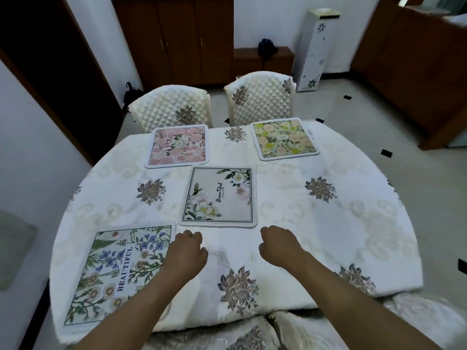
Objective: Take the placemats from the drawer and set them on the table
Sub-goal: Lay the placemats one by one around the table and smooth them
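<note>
Several floral placemats lie flat on the table (pixel 328 223), which wears a white embroidered cloth. A pink one (pixel 178 146) sits at the far left, a yellow-green one (pixel 284 138) at the far right. A pale mat reading "Beautiful" (pixel 218 197) lies in the middle. A blue-flowered mat (pixel 111 271) lies at the near left, partly under my left forearm. My left hand (pixel 185 252) and my right hand (pixel 279 246) hover just short of the middle mat, fingers curled under, holding nothing. The drawer is out of view.
Two quilted white chairs (pixel 177 107) (pixel 261 97) stand at the table's far side. Behind them are brown wooden cabinets (pixel 177 41), a low bench (pixel 262 59) and a white floral water dispenser (pixel 316 49). Padded chair backs show at the near edge.
</note>
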`<state>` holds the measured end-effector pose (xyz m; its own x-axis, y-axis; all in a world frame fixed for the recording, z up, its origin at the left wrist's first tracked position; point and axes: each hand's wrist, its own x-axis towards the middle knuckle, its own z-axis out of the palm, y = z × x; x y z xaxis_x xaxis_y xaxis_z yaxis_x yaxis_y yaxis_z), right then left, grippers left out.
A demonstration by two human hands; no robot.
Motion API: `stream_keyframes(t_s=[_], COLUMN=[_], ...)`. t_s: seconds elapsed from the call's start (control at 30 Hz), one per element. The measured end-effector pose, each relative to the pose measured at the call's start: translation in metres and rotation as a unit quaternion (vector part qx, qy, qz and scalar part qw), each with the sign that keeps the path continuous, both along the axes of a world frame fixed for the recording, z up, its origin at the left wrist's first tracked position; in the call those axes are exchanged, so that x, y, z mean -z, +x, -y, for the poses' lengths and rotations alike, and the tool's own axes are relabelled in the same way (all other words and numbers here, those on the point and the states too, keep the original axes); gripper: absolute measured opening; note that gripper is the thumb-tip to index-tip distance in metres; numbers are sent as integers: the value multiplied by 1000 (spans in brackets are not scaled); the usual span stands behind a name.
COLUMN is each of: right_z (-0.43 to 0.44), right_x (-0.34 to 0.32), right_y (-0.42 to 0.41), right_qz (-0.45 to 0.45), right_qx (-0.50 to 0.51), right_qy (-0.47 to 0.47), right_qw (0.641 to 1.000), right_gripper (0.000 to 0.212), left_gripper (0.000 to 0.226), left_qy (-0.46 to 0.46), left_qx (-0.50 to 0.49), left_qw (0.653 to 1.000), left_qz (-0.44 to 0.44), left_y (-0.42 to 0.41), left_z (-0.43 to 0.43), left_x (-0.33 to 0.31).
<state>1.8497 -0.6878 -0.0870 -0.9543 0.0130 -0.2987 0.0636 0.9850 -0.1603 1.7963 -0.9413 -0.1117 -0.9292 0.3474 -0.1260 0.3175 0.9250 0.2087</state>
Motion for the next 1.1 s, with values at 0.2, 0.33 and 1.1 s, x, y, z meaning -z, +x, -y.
stream_keyframes(t_s=[0.2, 0.33, 1.1], right_z=[-10, -17, -28], right_x=[16, 29, 119], right_y=[-30, -51, -187], right_qz=[29, 51, 38], right_qx=[86, 147, 444], right_qy=[-29, -70, -369], right_qw=[995, 985, 815], right_gripper=[15, 6, 22], left_gripper=[30, 33, 26], left_qy=[34, 32, 213], left_qx=[12, -21, -353], left_qw=[999, 999, 881], left_qz=[-7, 22, 231], left_y=[-53, -93, -215], left_z=[-3, 0, 8], left_x=[15, 27, 116])
